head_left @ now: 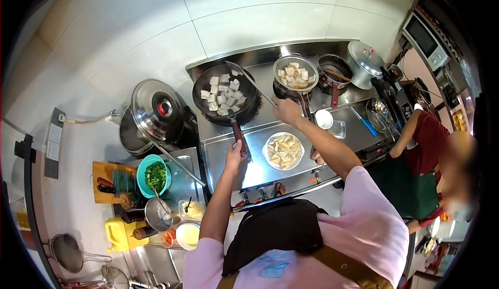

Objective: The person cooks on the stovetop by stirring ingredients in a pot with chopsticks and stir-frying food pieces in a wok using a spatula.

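A dark wok (204, 76) on the stove holds several pale, whitish pieces (223, 100). Its reddish-brown handle (238, 133) is gripped at the lower end by my left hand (234, 155). My right hand (286, 110) is closed round the end of a long metal spatula (254, 85), whose blade reaches over the wok's upper right side. Below my right hand, a white plate (266, 156) bears pale cut wedges (285, 150). Right of the wok, a strainer (281, 62) with browned pieces (296, 76) rests over a pan.
At the right stand a dark pot (323, 63), a lidded silver pot (364, 55) and a white bowl (324, 119). At the left are a large lidded pan (148, 99), a teal bowl of greens (143, 172) and a yellow jug (118, 235). A person in red (429, 138) stands at the right.
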A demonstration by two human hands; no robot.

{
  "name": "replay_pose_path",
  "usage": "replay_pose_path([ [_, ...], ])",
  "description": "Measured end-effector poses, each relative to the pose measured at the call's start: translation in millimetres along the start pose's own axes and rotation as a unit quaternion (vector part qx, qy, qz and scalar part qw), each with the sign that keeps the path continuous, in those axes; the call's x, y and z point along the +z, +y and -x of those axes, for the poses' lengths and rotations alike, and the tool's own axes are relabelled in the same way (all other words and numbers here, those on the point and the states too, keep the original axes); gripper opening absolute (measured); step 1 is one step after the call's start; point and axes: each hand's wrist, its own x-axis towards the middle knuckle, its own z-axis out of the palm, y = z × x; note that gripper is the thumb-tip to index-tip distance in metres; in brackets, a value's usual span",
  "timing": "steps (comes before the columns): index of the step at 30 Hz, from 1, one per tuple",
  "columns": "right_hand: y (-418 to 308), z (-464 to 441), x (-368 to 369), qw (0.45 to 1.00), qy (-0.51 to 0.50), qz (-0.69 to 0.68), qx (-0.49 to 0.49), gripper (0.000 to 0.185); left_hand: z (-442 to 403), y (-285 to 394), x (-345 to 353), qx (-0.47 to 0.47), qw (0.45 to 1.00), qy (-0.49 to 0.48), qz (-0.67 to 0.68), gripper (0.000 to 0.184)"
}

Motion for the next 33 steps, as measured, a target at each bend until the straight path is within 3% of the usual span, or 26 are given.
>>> replay_pose_path([
  [3,3,6,-12,0.998,-0.045,0.034,-0.001,0.033,-8,27,29,-0.038,0.997,-0.014,0.06,0.029],
  [6,7,13,-18,0.998,-0.052,0.032,0.006,0.031,-34,25,18,-0.132,0.989,-0.059,0.044,0.023],
  [7,7,13,-20,0.998,-0.049,0.028,0.01,0.03,-34,24,22,-0.135,0.99,-0.032,0.02,0.023],
  [13,18,-20,5,0.992,-0.066,-0.103,0.023,0.03,-26,19,47,-0.074,0.995,0.06,-0.008,0.019],
  [16,4,-43,2,0.958,-0.14,-0.205,0.14,0.029,-32,12,59,-0.062,0.995,0.084,-0.002,0.016],
  [19,-2,-64,14,0.948,-0.182,-0.216,0.145,0.026,-33,6,66,-0.053,0.993,0.102,-0.005,0.015],
  [22,-1,-62,13,0.996,-0.081,-0.037,-0.016,0.025,-33,7,65,-0.059,0.992,0.111,-0.017,0.015],
  [25,-10,-55,-5,0.989,-0.091,0.097,-0.062,0.031,-36,2,63,-0.051,0.99,0.127,-0.045,0.015],
  [28,0,-67,21,0.981,-0.064,0.123,-0.133,0.039,-46,-7,57,-0.036,0.99,0.123,-0.052,0.009],
  [33,-7,-45,20,0.958,-0.169,0.146,-0.18,0.038,-43,-2,45,-0.029,0.99,0.122,-0.072,0.01],
])
